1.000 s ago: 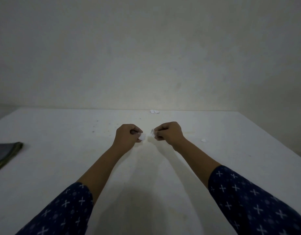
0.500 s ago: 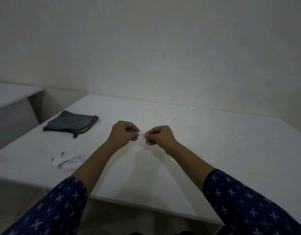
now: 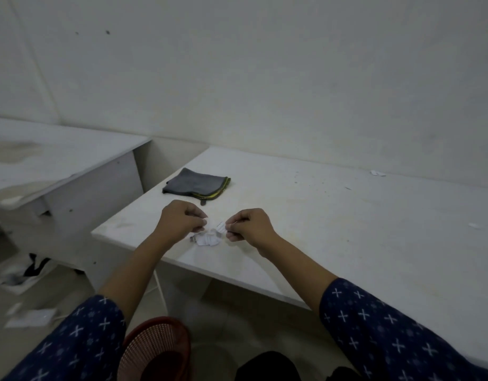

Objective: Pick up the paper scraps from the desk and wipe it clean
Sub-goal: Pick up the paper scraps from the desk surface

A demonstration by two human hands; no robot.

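Both my hands hover over the near left corner of the white desk [image 3: 333, 243]. My right hand [image 3: 247, 225] pinches a small white paper scrap [image 3: 221, 226] between thumb and fingers. My left hand [image 3: 181, 217] is closed, a sliver of white paper showing at its fingertips. Just below and between the hands lies a small pile of crumpled paper scraps [image 3: 207, 239] on the desk. More scraps lie at the far edge [image 3: 377, 173] and at the right [image 3: 475, 225]. A folded grey cloth [image 3: 196, 184] with a yellow-green edge lies behind my left hand.
A red mesh waste basket [image 3: 155, 350] stands on the floor below the desk's near edge, between my forearms. A second white desk [image 3: 58, 160] stands to the left with a gap between. Papers and a tray lie on the floor at left. A wall backs the desk.
The view has swung left and down, bringing the cloth, scrap pile and basket into view. My hands, which met at the paper, have drawn slightly apart, each holding a piece.
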